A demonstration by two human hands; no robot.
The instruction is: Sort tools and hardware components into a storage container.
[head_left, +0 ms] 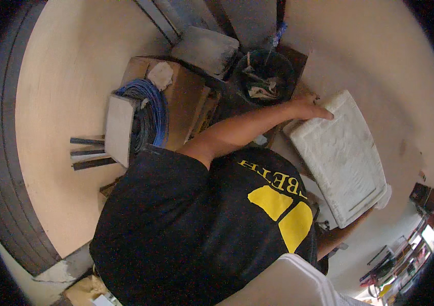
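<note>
The left hand has its fingers clamped on the top edge of a white foam slab at 3 o'clock. The right hand is hidden under the slab's lower end; its grip cannot be told. A bucket stands at 12 o'clock

Cable coil left of bucket

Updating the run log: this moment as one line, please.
left hand: grips top edge of white foam board | right hand: hidden under board's lower end | nearby: black bucket, blue cable coil
</note>
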